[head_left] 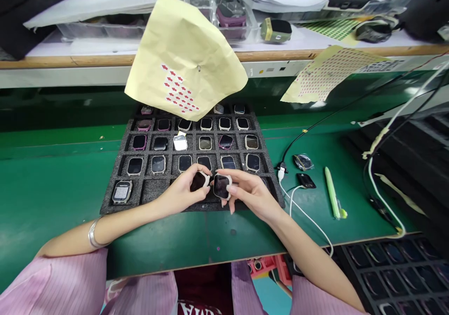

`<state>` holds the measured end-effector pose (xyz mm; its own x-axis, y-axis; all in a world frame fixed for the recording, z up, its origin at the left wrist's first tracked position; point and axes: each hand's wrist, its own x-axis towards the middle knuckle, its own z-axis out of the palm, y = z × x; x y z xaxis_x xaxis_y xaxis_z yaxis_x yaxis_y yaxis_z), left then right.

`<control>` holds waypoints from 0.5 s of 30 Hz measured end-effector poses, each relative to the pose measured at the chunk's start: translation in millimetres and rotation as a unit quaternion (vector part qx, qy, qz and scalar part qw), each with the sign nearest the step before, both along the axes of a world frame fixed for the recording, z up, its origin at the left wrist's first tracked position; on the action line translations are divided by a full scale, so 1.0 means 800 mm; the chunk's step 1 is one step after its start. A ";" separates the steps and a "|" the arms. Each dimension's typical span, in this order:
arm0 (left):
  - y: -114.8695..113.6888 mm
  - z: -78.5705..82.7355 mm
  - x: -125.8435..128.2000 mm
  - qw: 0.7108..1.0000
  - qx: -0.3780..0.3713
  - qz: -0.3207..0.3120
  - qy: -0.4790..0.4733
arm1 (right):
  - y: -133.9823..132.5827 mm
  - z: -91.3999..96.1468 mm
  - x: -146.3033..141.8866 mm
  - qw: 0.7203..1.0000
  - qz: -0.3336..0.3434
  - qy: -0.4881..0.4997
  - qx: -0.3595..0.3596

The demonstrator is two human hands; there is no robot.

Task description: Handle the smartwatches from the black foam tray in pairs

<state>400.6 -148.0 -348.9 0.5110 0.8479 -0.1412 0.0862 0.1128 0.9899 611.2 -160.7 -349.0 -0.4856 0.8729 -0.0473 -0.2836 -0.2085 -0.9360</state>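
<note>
Thumb and fingers of my left hand are closed round a smartwatch case with a dark screen. Beside it, my right hand grips a second smartwatch case, light-rimmed with a dark face. The two cases are held close together over the front row of a black foam tray. Several more watch cases sit in the tray's compartments, among them a silver one with a lit screen at the front left. My hands and wrists hide part of the front row.
A yellow sheet with red arrow stickers hangs from the shelf over the tray's back. Right of the tray lie a white cable, a small black device, a wrapped dark disc and a green pen. Another watch tray stands lower right.
</note>
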 end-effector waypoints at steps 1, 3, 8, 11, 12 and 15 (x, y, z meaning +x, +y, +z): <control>-0.001 -0.001 0.001 1.000 0.005 0.004 -0.005 | 0.000 -0.001 -0.001 1.000 0.001 0.004 -0.002; -0.002 -0.003 0.002 1.000 0.015 0.004 -0.017 | -0.001 -0.002 -0.002 1.000 0.001 0.014 -0.004; -0.004 -0.004 0.003 0.999 0.030 0.000 -0.019 | -0.001 -0.001 -0.001 0.999 -0.003 0.031 -0.010; -0.005 -0.003 0.002 0.999 0.048 0.003 0.001 | -0.001 -0.002 0.000 1.000 0.000 0.025 -0.012; -0.005 -0.002 0.001 0.998 0.054 0.000 0.013 | -0.001 -0.002 0.001 1.000 0.000 0.020 -0.012; -0.003 -0.001 -0.001 0.997 0.064 -0.016 0.048 | -0.001 -0.002 0.000 1.000 -0.003 0.006 -0.019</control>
